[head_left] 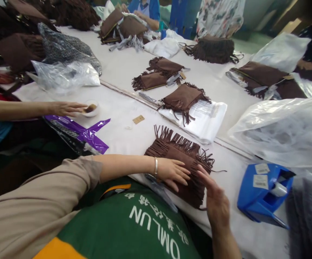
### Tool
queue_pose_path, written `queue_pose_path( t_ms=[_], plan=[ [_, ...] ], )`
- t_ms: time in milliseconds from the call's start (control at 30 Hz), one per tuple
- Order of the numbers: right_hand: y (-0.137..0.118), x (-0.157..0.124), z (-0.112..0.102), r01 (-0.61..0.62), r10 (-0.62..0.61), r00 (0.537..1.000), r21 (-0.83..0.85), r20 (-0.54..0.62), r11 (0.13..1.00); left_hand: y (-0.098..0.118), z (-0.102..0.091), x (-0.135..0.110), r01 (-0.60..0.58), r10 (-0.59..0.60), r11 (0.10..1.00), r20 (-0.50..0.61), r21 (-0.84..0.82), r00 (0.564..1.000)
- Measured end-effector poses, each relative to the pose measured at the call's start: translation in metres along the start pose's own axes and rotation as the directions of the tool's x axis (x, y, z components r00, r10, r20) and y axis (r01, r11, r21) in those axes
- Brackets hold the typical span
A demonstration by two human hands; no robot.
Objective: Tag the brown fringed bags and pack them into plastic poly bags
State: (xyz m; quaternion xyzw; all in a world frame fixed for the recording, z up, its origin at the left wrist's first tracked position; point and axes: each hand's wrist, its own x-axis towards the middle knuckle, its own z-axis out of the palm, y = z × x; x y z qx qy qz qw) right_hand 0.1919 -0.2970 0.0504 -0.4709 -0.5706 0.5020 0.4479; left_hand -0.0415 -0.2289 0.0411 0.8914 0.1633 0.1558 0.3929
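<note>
A brown suede fringed bag [181, 158] lies flat on the white table [123, 122] right in front of me. My left hand [173, 172], with a bracelet at the wrist, rests on its near edge with fingers stretched flat. My right hand [213, 196] touches the fringe on the bag's right side, its fingers extended and apart. Neither hand grips anything.
A blue tape dispenser [265, 192] stands to the right. Several more fringed bags [184, 99] and clear plastic bags [285, 129] lie across the table. A co-worker's hand [66, 108] reaches a small dish [91, 108] at left, beside purple packaging [85, 133]. Other people work at the far end.
</note>
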Motion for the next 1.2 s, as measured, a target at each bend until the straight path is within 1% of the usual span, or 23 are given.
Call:
queue_pose_path(
  t_ms=[33, 67, 100, 133, 167, 200, 233, 267, 333, 400, 500, 567, 633, 700, 767, 800, 833, 867, 900, 1000, 1033, 1100, 1200],
  plan=[
    [0.001, -0.007, -0.013, -0.057, 0.078, 0.984, 0.128, -0.16, 0.99, -0.003, -0.015, -0.011, 0.11, -0.116, 0.992, -0.123, -0.055, 0.986],
    [0.004, -0.013, -0.027, -0.119, 0.189, 0.939, 0.245, -0.288, 0.962, -0.006, -0.03, -0.023, 0.255, -0.278, 0.96, -0.267, -0.118, 0.923],
    [0.01, -0.017, -0.042, -0.21, 0.327, 0.879, 0.337, -0.345, 0.918, -0.011, -0.043, -0.037, 0.413, -0.467, 0.884, -0.401, -0.219, 0.788],
    [0.017, -0.02, -0.057, -0.327, 0.472, 0.817, 0.408, -0.331, 0.852, -0.017, -0.055, -0.051, 0.534, -0.635, 0.772, -0.467, -0.345, 0.616],
    [0.025, -0.02, -0.07, -0.447, 0.597, 0.756, 0.456, -0.267, 0.77, -0.024, -0.065, -0.064, 0.604, -0.761, 0.646, -0.459, -0.466, 0.459],
    [0.033, -0.017, -0.081, -0.546, 0.69, 0.701, 0.484, -0.182, 0.683, -0.031, -0.073, -0.076, 0.628, -0.846, 0.531, -0.399, -0.569, 0.354],
    [0.039, -0.011, -0.089, -0.62, 0.748, 0.657, 0.5, -0.09, 0.604, -0.037, -0.078, -0.085, 0.613, -0.902, 0.431, -0.304, -0.662, 0.306],
    [0.044, -0.002, -0.094, -0.667, 0.777, 0.629, 0.508, -0.007, 0.545, -0.044, -0.082, -0.091, 0.57, -0.932, 0.343, -0.198, -0.746, 0.302],
    [0.05, 0.024, -0.096, -0.722, 0.787, 0.605, 0.498, 0.119, 0.48, -0.055, -0.085, -0.095, 0.456, -0.933, 0.185, -0.01, -0.87, 0.36],
    [0.053, 0.054, -0.091, -0.78, 0.775, 0.579, 0.447, 0.252, 0.438, -0.067, -0.087, -0.091, 0.378, -0.894, 0.02, 0.152, -0.926, 0.421],
    [0.054, 0.094, -0.081, -0.847, 0.728, 0.525, 0.358, 0.441, 0.394, -0.085, -0.092, -0.08, 0.42, -0.835, -0.096, 0.303, -0.902, 0.459],
    [0.055, 0.111, -0.077, -0.859, 0.7, 0.51, 0.327, 0.5, 0.393, -0.095, -0.098, -0.073, 0.517, -0.791, -0.093, 0.378, -0.851, 0.481],
    [0.056, 0.119, -0.074, -0.852, 0.69, 0.524, 0.312, 0.499, 0.421, -0.1, -0.103, -0.066, 0.657, -0.776, 0.017, 0.405, -0.754, 0.484],
    [0.058, 0.121, -0.073, -0.837, 0.695, 0.548, 0.305, 0.466, 0.455, -0.101, -0.109, -0.06, 0.766, -0.795, 0.198, 0.357, -0.612, 0.491],
    [0.06, 0.121, -0.072, -0.82, 0.706, 0.572, 0.318, 0.417, 0.476, -0.099, -0.113, -0.054, 0.8, -0.81, 0.363, 0.263, -0.477, 0.525],
    [0.061, 0.122, -0.072, -0.814, 0.711, 0.579, 0.332, 0.399, 0.476, -0.098, -0.114, -0.051, 0.791, -0.808, 0.414, 0.218, -0.451, 0.547],
    [0.062, 0.123, -0.072, -0.814, 0.713, 0.578, 0.345, 0.397, 0.468, -0.098, -0.114, -0.047, 0.768, -0.802, 0.438, 0.183, -0.467, 0.568],
    [0.063, 0.124, -0.071, -0.819, 0.71, 0.57, 0.353, 0.413, 0.452, -0.099, -0.113, -0.044, 0.74, -0.795, 0.426, 0.174, -0.521, 0.581],
    [0.064, 0.127, -0.07, -0.829, 0.702, 0.557, 0.352, 0.444, 0.434, -0.1, -0.112, -0.041, 0.704, -0.788, 0.38, 0.188, -0.6, 0.586],
    [0.066, 0.14, -0.065, -0.868, 0.668, 0.496, 0.29, 0.555, 0.403, -0.11, -0.103, -0.03, 0.577, -0.724, 0.13, 0.32, -0.807, 0.611],
    [0.066, 0.145, -0.062, -0.878, 0.661, 0.476, 0.266, 0.58, 0.399, -0.115, -0.1, -0.025, 0.552, -0.681, 0.053, 0.375, -0.832, 0.629],
    [0.065, 0.157, -0.056, -0.892, 0.642, 0.445, 0.243, 0.624, 0.382, -0.126, -0.094, -0.014, 0.525, -0.587, -0.06, 0.456, -0.849, 0.669],
    [0.063, 0.175, -0.043, -0.905, 0.602, 0.421, 0.268, 0.679, 0.33, -0.142, -0.087, 0.007, 0.532, -0.441, -0.14, 0.534, -0.835, 0.722]
  ],
)
